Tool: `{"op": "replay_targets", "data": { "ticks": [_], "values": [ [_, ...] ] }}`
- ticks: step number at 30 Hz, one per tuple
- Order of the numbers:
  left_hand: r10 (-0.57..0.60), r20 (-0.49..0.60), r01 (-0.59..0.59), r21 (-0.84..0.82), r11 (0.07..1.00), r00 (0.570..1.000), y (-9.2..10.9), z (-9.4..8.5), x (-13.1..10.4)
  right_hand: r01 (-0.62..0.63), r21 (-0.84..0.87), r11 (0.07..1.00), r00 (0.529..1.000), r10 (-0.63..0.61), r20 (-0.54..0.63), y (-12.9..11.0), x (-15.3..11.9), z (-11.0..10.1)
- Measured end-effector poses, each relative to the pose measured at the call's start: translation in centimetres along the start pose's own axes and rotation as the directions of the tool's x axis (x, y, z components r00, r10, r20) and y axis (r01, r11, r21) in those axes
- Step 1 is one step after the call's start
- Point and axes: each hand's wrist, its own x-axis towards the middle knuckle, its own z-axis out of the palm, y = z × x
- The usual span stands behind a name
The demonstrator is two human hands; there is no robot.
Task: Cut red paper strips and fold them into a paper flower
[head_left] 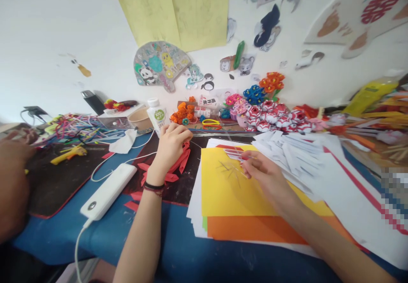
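Observation:
My left hand point(174, 145) is bent over a heap of red folded paper pieces point(182, 159) on a dark mat. Its fingers are curled together, and their tips are partly hidden, so what they grip does not show. Above a yellow sheet point(219, 200), the thumb and fingers of my right hand point(263, 170) are pinched on something thin that I cannot make out. Narrow white strips with dark lines point(233, 153) lie beside those fingertips. Several fine wire-like pieces point(230, 171) rest on the yellow sheet.
A white power bank point(108, 191) with a cable lies left of my forearm. Behind stand a white bottle point(158, 115) and handmade flowers point(270, 115). White paper strips point(290, 157) are piled at right. Another person's arm point(11, 181) is at far left.

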Motion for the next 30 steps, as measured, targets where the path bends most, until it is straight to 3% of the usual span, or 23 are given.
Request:
{"op": "replay_targets", "data": {
  "ticks": [4,8,10,16,20,22,24,26,28,30],
  "values": [
    [0.06,-0.018,-0.063,-0.19,0.98,0.998,1.0,0.2,0.4,0.036,-0.075,0.997,0.991,-0.027,0.128,0.1,0.0,0.0],
    [0.119,-0.054,-0.129,-0.263,0.956,0.991,2.8,0.3,0.9,0.043,-0.083,0.996,0.949,-0.015,0.314,-0.2,-0.5,0.4],
    [0.14,-0.019,-0.14,-0.295,0.945,0.99,3.2,0.3,1.0,0.038,-0.078,0.996,0.933,-0.008,0.36,-0.4,-0.8,0.5],
    [0.124,0.14,-0.044,-0.47,0.882,0.982,3.1,0.6,0.7,0.069,-0.042,0.997,0.954,-0.054,0.295,-1.0,-0.5,0.1],
    [0.002,0.148,0.075,-0.519,0.852,0.989,2.4,0.7,0.7,-0.044,0.072,0.996,0.951,0.02,0.308,-1.9,0.3,-1.4],
    [-0.068,0.109,0.117,-0.546,0.83,0.992,1.7,0.9,1.1,-0.121,0.178,0.977,0.968,0.076,0.24,-2.2,1.0,-2.7],
    [-0.155,0.064,0.165,-0.53,0.832,0.986,1.0,1.6,1.8,-0.104,0.266,0.958,0.994,0.11,-0.009,-2.4,1.8,-4.2],
    [-0.239,0.042,0.23,-0.477,0.848,0.97,0.6,2.5,2.9,0.001,0.327,0.945,0.948,0.104,-0.301,-2.4,2.6,-5.8],
    [-0.283,0.037,0.27,-0.439,0.857,0.958,0.6,3.8,4.1,0.055,0.422,0.905,0.916,0.123,-0.381,-2.5,3.2,-6.9],
    [-0.291,0.059,0.288,-0.418,0.861,0.955,0.9,5.3,5.5,0.062,0.494,0.867,0.926,0.135,-0.353,-2.5,3.5,-7.4]
  ]
}}
